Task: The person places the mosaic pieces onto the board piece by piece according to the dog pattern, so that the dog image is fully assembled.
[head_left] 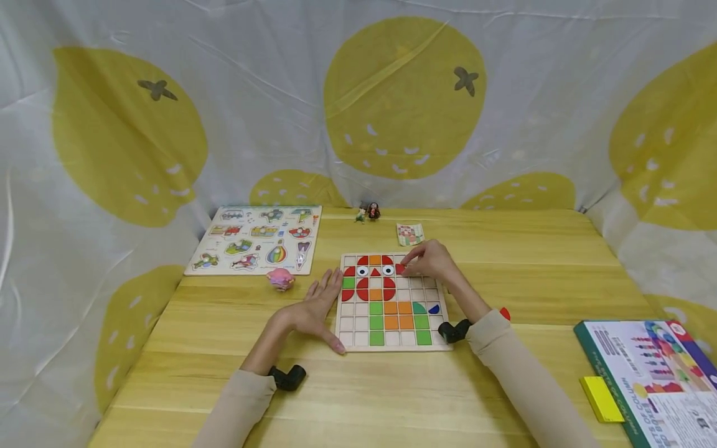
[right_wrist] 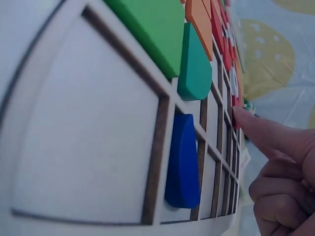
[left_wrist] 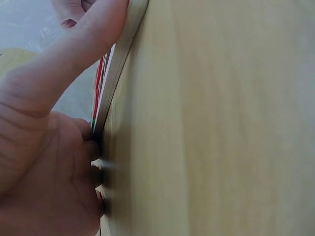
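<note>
Before me lies a wooden grid board (head_left: 361,326) with flat coloured pieces forming a figure with round eyes. My right hand (head_left: 428,260) is over its upper right part, pinching a small red curved piece (head_left: 400,269) beside the right eye. In the right wrist view a fingertip touches that red piece (right_wrist: 236,120), and the other fingers curl under. Spread along the board's left edge is my left hand (head_left: 313,314), its thumb at the near corner. A blue piece (head_left: 434,309) sits right of a teal piece (head_left: 419,307); green pieces (head_left: 376,322) flank an orange block (head_left: 398,315).
A vehicle puzzle board (head_left: 254,242) lies at the back left, with a pink toy (head_left: 281,279) at its corner. Small figurines (head_left: 373,211) and a picture card (head_left: 411,234) are behind the grid. To the right are a red piece (head_left: 505,313), a box (head_left: 655,379) and a yellow block (head_left: 602,399).
</note>
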The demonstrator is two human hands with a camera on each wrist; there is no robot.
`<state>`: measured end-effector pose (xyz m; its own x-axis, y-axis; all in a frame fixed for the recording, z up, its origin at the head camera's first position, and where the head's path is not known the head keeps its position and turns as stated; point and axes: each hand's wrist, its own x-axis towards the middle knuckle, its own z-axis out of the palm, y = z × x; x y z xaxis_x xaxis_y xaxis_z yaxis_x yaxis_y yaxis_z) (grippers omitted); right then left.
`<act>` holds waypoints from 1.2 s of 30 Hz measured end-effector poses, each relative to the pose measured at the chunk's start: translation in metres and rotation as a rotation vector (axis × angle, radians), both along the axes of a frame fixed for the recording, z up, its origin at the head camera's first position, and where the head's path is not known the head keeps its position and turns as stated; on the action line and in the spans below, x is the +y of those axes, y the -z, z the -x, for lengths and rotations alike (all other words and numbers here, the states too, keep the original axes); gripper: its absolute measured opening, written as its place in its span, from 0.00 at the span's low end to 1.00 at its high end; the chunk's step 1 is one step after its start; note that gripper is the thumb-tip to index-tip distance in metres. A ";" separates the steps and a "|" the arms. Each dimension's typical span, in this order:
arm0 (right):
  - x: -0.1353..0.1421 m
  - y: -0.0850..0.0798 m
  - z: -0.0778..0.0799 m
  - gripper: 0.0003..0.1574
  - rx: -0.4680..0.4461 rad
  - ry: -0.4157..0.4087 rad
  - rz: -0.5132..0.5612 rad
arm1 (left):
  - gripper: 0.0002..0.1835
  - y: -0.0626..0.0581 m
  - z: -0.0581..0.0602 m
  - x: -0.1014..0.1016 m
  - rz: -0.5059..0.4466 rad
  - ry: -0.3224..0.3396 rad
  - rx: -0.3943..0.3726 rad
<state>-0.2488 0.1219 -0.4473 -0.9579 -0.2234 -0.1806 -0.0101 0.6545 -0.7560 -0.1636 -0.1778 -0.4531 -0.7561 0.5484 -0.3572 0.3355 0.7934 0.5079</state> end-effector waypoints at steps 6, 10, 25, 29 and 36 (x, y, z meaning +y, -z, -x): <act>0.002 -0.001 -0.001 0.11 0.003 -0.039 -0.002 | 0.83 0.001 0.001 0.001 -0.006 0.001 0.007; 0.002 0.000 0.001 0.11 0.007 -0.063 -0.008 | 0.82 0.000 0.001 0.000 -0.007 -0.007 0.006; 0.086 -0.012 -0.015 0.21 -0.092 -0.163 -0.010 | 0.83 -0.002 0.001 0.001 -0.008 -0.021 -0.010; 0.104 -0.004 -0.023 0.22 -0.154 -0.143 0.001 | 0.83 -0.002 0.000 -0.001 -0.016 -0.025 -0.008; 0.108 0.000 -0.031 0.20 -0.111 -0.081 0.003 | 0.83 -0.002 0.002 0.003 -0.014 0.003 0.006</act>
<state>-0.2181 0.2296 -0.4471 -0.9108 -0.2999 -0.2839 0.0210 0.6530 -0.7571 -0.1652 -0.1752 -0.4515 -0.7568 0.5554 -0.3447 0.3407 0.7852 0.5171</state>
